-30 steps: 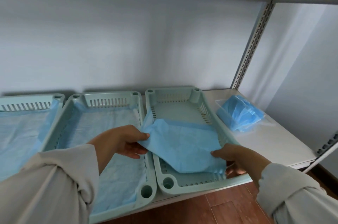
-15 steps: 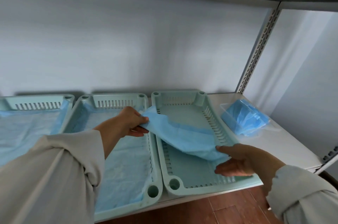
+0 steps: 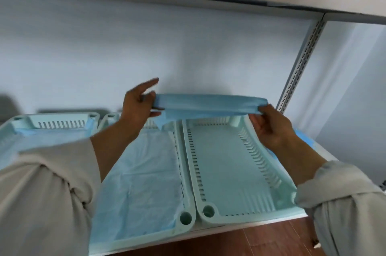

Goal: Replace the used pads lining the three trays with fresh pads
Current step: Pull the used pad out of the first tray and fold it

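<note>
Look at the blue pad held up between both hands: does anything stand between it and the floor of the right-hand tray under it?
Nothing visible does. The left hand and right hand pinch the ends of the blue pad above the far end of the right-hand tray, whose floor shows bare, without pad or object.

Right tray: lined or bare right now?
Bare. The right tray shows its plain slotted floor; the blue pad is held above its far end between left hand and right hand.

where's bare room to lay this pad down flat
The right tray has a bare floor between its slotted side walls, under the pad both hands hold up. The middle tray and left tray are already lined. The shelf's right end holds a blue bundle.
</note>
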Demonstrator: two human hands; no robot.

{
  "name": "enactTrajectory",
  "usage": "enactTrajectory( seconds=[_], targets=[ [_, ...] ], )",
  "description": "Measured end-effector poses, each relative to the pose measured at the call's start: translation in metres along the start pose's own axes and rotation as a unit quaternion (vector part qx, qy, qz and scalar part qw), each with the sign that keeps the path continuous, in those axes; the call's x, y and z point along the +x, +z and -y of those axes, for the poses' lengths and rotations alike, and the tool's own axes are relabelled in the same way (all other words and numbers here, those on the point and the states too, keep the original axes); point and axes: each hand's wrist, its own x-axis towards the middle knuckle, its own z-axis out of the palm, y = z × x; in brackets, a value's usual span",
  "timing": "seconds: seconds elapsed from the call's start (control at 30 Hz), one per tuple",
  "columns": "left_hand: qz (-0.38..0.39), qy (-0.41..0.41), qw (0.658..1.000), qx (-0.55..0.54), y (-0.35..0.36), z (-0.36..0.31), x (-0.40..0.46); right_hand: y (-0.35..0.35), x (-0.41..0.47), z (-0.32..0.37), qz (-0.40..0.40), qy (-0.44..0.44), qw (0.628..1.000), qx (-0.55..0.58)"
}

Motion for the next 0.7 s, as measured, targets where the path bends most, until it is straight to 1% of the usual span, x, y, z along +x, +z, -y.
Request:
enactTrajectory(
  seconds=[0.03, 0.07, 0.1, 0.17, 0.23, 0.33, 0.4, 0.43, 0.5, 0.6, 0.63, 0.7],
  targets=[
    [0.01, -0.031, 0.999, 0.026, -0.002, 0.014, -0.012, -0.01, -0.002, -0.01, -0.026, 0.022, 0.999, -0.036],
    [0.03, -0.089, 0.995, 0.047, -0.004, 0.029, -0.025, -0.022, -0.004, -0.021, -0.06, 0.047, 0.994, -0.076],
    [0.054, -0.161, 0.983, 0.071, -0.005, 0.045, -0.04, -0.035, -0.008, -0.034, -0.09, 0.073, 0.986, -0.116],
    [0.1, -0.287, 0.944, 0.129, -0.008, 0.069, -0.072, -0.058, -0.018, -0.056, -0.13, 0.107, 0.965, -0.201],
    [0.131, -0.351, 0.915, 0.153, -0.014, 0.082, -0.096, -0.077, -0.026, -0.072, -0.145, 0.117, 0.946, -0.267],
    [0.166, -0.398, 0.891, 0.142, -0.02, 0.085, -0.11, -0.091, -0.03, -0.081, -0.152, 0.128, 0.925, -0.324],
    [0.172, -0.409, 0.887, 0.13, -0.021, 0.081, -0.108, -0.092, -0.029, -0.079, -0.167, 0.132, 0.918, -0.334],
    [0.161, -0.412, 0.89, 0.109, -0.021, 0.08, -0.105, -0.092, -0.027, -0.077, -0.168, 0.129, 0.916, -0.34],
    [0.127, -0.423, 0.897, 0.032, -0.015, 0.078, -0.098, -0.092, -0.023, -0.072, -0.151, 0.117, 0.907, -0.376],
    [0.055, -0.432, 0.898, -0.063, -0.005, 0.086, -0.085, -0.095, -0.013, -0.073, -0.127, 0.106, 0.873, -0.459],
    [0.044, -0.435, 0.896, -0.074, -0.003, 0.092, -0.08, -0.096, -0.008, -0.075, -0.133, 0.106, 0.864, -0.474],
    [0.062, -0.445, 0.891, -0.064, 0.0, 0.103, -0.073, -0.098, 0.003, -0.08, -0.166, 0.106, 0.851, -0.487]
  ],
)
